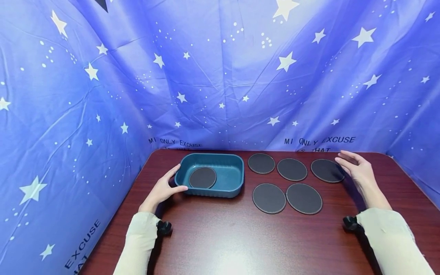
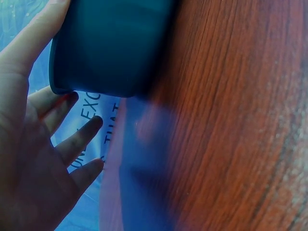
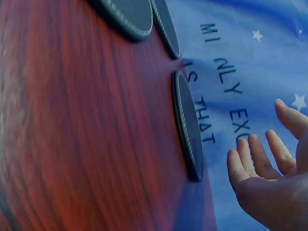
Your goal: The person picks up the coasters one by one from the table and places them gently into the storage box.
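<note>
A tabletop booth closed off by fabric; whether it stands in a home, an office or a studio cannot be told. Blue-violet drapery [image 1: 223, 80], printed with white stars [image 1: 286, 61], dots [image 1: 235, 24] and black English lettering [image 1: 338, 140], hangs creased along the far, left and right sides, hiding the room beyond. Inside is a reddish-brown wood-grain table [image 1: 192, 225] with rounded far corners, its near surface catching a bright, whitish glare [image 1: 230, 261].

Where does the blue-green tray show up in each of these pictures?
Head view: the blue-green tray is just left of centre, slightly below the middle.
Left wrist view: at the top, left of centre, cut off by the upper edge.
Right wrist view: not in it.
Shared landmark: the reddish-brown table, in all three.
</note>
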A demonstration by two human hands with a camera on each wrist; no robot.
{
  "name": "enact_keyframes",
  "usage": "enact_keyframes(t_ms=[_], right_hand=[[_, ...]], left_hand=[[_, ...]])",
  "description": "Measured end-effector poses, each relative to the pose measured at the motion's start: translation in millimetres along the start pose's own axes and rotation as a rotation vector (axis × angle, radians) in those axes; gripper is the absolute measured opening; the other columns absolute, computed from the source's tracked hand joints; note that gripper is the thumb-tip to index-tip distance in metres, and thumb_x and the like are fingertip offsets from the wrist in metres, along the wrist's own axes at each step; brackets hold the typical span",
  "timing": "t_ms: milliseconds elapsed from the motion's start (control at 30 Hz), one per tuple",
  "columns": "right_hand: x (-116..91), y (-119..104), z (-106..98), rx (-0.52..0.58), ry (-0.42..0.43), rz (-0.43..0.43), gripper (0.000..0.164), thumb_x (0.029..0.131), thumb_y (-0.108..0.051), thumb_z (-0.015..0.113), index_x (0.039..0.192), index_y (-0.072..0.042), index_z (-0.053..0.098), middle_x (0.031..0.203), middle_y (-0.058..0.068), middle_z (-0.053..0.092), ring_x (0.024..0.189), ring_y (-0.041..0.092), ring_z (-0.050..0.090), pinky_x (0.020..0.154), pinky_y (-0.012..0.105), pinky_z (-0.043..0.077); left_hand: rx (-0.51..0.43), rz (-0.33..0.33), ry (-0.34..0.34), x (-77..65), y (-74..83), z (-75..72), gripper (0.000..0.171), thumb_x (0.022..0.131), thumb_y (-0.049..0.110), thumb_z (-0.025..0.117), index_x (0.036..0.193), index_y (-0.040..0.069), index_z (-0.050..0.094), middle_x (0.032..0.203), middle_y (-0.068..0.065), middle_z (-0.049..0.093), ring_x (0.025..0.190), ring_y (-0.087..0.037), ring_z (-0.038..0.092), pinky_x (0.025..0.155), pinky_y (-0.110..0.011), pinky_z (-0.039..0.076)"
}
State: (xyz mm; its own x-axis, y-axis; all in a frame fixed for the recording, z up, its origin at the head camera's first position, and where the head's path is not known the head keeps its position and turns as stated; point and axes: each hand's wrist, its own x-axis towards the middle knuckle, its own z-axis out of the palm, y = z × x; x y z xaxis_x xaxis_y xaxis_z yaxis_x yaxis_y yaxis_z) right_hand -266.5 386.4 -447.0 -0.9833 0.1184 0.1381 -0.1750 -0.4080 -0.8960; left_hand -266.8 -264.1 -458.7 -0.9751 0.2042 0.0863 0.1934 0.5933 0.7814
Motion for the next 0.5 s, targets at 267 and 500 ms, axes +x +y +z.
enact_keyframes(t_ms=[267,500], right_hand=[[-1.1,2.1,-18.6,-0.025,0.053,0.042,0.037,0.090,0.013,0.062,0.104,-0.020,0.074,0.095,-0.012,0.076,0.083,0.002,0.074,0.076,0.014,0.057],[-1.3,5.6,-26.5,-0.074,0.059,0.094,0.037,0.090,0.009,0.065,0.103,-0.025,0.073,0.094,-0.016,0.075,0.083,-0.001,0.073,0.074,0.012,0.056]], left_hand=[[0.019,0.001,0.003,1.5,-1.0,1.0,0.094,0.079,0.034,0.084,0.157,0.019,0.033,0.163,-0.008,0.033,0.142,-0.036,0.043,0.119,-0.058,0.028],[0.019,-0.002,0.000,0.1,0.6,0.4,0.094,0.080,0.034,0.083,0.157,0.018,0.032,0.163,-0.009,0.033,0.141,-0.038,0.044,0.118,-0.059,0.029]])
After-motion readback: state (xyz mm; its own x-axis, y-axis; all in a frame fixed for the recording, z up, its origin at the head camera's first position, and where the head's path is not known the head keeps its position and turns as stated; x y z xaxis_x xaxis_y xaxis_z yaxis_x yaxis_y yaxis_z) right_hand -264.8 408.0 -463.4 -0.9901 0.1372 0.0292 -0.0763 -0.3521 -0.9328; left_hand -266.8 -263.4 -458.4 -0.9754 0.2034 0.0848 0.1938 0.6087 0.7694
